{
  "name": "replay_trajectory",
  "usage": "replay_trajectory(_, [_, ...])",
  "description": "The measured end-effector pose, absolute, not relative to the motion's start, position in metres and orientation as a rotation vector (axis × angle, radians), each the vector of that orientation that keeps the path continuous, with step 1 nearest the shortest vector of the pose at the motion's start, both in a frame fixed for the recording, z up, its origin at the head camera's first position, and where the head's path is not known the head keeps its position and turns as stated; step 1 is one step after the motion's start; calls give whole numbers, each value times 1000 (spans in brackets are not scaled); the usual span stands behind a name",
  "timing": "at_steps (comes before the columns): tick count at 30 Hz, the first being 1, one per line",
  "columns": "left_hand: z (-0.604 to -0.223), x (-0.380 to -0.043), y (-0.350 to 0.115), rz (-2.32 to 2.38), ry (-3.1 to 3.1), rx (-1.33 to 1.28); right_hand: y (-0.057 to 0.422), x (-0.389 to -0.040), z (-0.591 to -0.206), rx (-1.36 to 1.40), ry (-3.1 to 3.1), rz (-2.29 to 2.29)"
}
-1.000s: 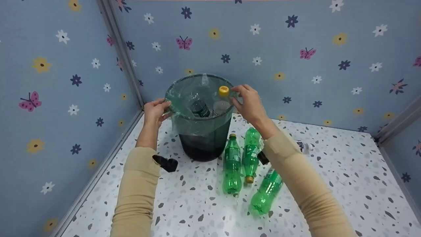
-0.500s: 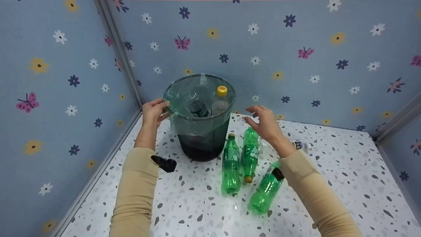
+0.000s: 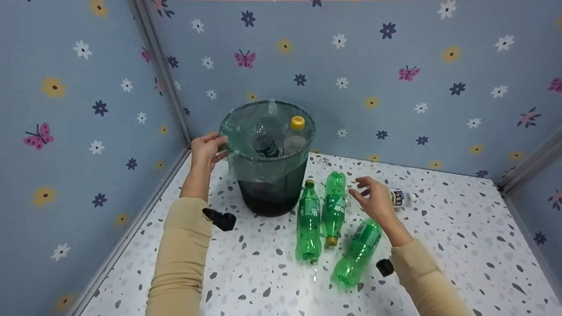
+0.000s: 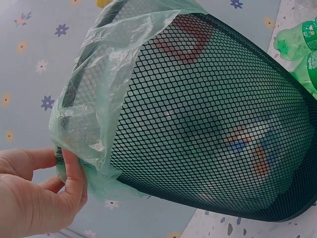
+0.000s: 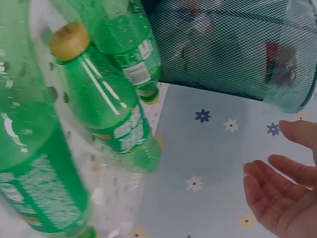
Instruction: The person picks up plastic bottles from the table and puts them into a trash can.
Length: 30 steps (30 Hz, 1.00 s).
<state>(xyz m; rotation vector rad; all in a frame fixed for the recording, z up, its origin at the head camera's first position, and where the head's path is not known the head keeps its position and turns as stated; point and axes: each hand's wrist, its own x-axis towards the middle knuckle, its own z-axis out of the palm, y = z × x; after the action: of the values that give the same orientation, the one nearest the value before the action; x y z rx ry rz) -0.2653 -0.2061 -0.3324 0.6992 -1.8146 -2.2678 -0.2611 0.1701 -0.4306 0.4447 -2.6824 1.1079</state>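
Note:
My left hand point(image 3: 206, 149) pinches the rim of a dark mesh wastebasket point(image 4: 198, 109), fingers and thumb on the pale green bin liner point(image 4: 94, 114) folded over it. Inside the wastebasket stand a clear bottle with a yellow cap point(image 3: 297, 123) and a clear bottle with a dark label point(image 3: 266, 146). My right hand point(image 3: 375, 199), fingers loosely bent and holding nothing, hovers over a lying clear bottle point(image 3: 397, 198), partly hiding it. Beside that hand lie three green soda bottles, the left one point(image 3: 309, 219), the middle one point(image 3: 335, 206) and the front one point(image 3: 358, 252).
The bottles lie on a white speckled surface point(image 3: 254, 281), where the wastebasket stands near the back left. Blue flowered walls point(image 3: 351, 57) rise behind and at both sides. Black wrist cameras point(image 3: 221, 219) are strapped to the sleeves.
My right hand has left the wastebasket's right rim and moved right and down toward the lying clear bottle. The left hand keeps its place on the rim.

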Motion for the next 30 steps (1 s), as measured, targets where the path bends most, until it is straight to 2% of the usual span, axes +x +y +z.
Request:
replay_trajectory(8, [-367,-296,-224,-2307,-1790,686,194,-244,-459,181,-2829,1136])
replay_trajectory(9, [-395,-321,-239,-2347,-1749,644,196,-243,-461,149,-2849,1130])
replay_trajectory(12, [-448,-368,-271,-2408,-1675,547,204,-241,-467,62,-2913,1159])
replay_trajectory(14, [-457,-378,-275,-2390,-1681,560,208,-240,-470,6,-2957,1174])
replay_trajectory(15, [-456,-378,-274,-2355,-1699,577,210,-240,-472,-22,-2979,1185])
replay_trajectory(17, [-400,-328,-244,-2303,-1762,655,214,-240,-477,-73,-3024,1200])
replay_trajectory(19, [-364,-295,-223,-2271,-1792,699,217,-240,-481,-123,-3060,1200])
replay_trajectory(21, [-348,-279,-214,-2259,-1805,695,219,-239,-485,-151,-3081,1190])
replay_trajectory(30, [-356,-286,-217,-2250,-1832,700,224,-238,-503,-313,-3152,1300])
